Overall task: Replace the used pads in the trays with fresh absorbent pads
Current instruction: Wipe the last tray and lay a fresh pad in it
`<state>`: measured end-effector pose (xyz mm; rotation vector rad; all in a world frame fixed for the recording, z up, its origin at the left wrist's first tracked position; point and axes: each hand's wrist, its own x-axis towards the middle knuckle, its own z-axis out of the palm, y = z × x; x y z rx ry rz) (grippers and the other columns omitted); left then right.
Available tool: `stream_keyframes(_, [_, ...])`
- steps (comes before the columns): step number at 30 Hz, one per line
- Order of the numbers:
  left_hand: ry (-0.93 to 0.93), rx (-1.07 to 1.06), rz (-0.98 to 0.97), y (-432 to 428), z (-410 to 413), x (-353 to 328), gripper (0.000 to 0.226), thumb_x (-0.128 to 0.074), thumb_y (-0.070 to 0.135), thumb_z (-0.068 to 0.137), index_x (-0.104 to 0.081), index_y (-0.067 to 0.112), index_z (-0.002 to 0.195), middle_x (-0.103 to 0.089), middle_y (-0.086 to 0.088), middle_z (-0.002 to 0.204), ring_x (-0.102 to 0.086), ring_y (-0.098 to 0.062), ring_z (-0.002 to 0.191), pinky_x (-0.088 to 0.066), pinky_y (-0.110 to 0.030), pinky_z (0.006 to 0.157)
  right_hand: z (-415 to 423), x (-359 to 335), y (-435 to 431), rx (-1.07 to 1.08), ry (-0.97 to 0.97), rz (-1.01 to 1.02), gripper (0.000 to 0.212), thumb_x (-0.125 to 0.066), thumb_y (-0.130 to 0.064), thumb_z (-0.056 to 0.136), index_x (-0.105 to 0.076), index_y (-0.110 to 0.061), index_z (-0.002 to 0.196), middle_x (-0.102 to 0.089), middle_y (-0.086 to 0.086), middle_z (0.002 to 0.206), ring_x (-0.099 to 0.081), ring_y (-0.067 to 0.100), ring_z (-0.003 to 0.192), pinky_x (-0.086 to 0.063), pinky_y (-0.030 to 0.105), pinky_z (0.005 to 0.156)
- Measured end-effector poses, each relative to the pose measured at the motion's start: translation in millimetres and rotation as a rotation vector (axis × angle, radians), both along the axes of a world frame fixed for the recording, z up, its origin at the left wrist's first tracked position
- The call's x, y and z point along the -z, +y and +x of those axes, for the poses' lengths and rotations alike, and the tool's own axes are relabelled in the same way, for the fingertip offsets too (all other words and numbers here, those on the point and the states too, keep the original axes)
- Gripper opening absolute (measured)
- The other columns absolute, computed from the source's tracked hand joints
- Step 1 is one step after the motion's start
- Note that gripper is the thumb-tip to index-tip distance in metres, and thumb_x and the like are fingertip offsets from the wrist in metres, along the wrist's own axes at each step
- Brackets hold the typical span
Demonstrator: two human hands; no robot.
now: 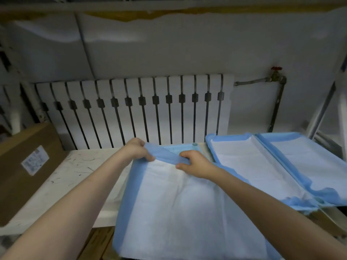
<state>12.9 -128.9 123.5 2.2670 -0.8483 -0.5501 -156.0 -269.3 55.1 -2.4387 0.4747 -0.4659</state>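
Bench [75, 175] white and scratched, radiator [135, 109] behind; left grip [138, 150] and right grip [195, 163] pinch the blue edge of the absorbent pad [178, 207]

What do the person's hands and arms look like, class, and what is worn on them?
The left hand and right hand wear no gloves, and no watch or bracelet shows at either wrist. The left forearm and right forearm are uncovered to the picture's edge; no sleeve is in view.
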Motion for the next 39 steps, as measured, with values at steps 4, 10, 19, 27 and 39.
stream_keyframes(4, [0.216, -0.097, -0.205, 18, -15, -9, 0.027, -0.08, 0.005, 0.071, -0.055, 0.016, 0.07, -0.057, -0.006, 0.091, -0.052, -0.022, 0.091, -0.037, -0.028, 0.075, -24, -13, 6, 0.018, 0.005, 0.004, 0.041, -0.067, -0.022, 0.084, -0.034, -0.021, 0.06, -0.031, -0.008, 0.058, -0.032, 0.005, 0.053, -0.026, 0.02, 0.052])
stream_keyframes(10, [0.265, 0.054, -0.351, 26, -48, -8, 0.034, -0.081, 0.003, 0.067, -0.062, 0.014, 0.093, -0.07, -0.017, 0.098, -0.068, -0.032, 0.091, -0.055, -0.044, 0.087, -31, -30, 28, -0.003, -0.196, 0.202, 0.015, -0.068, -0.028, 0.084, -0.06, -0.017, 0.088, -0.063, -0.001, 0.083, -0.058, 0.008, 0.076, -0.048, 0.024, 0.071])
stream_keyframes(19, [0.426, 0.026, -0.355, 46, -59, 0, 0.013, -0.069, 0.024, 0.086, -0.068, 0.011, 0.086, -0.068, -0.005, 0.086, -0.061, -0.018, 0.076, -0.05, -0.029, 0.072, -33, -37, 49, 0.117, -0.409, 0.181, 0.007, -0.066, -0.011, 0.086, -0.063, -0.016, 0.083, -0.056, -0.008, 0.07, -0.049, 0.001, 0.064, -0.039, 0.007, 0.061])
stream_keyframes(27, [0.389, -0.047, -0.474, 46, -58, 2, 0.025, -0.056, 0.006, 0.089, -0.055, 0.014, 0.065, -0.054, -0.007, 0.072, -0.045, -0.016, 0.059, -0.035, -0.025, 0.055, -38, -39, 65, 0.141, -0.614, 0.04, 0.006, -0.069, -0.012, 0.084, -0.074, -0.015, 0.087, -0.067, -0.008, 0.084, -0.061, 0.001, 0.08, -0.047, 0.012, 0.073])
stream_keyframes(39, [0.4, 0.045, -0.547, 46, -68, 1, 0.027, -0.053, 0.003, 0.091, -0.054, 0.016, 0.067, -0.059, -0.005, 0.064, -0.054, -0.016, 0.059, -0.04, -0.024, 0.052, -20, -52, 71, 0.109, -0.401, 0.102, 0.002, -0.069, -0.015, 0.083, -0.07, -0.013, 0.083, -0.058, -0.006, 0.106, -0.051, 0.002, 0.107, -0.035, 0.014, 0.089])
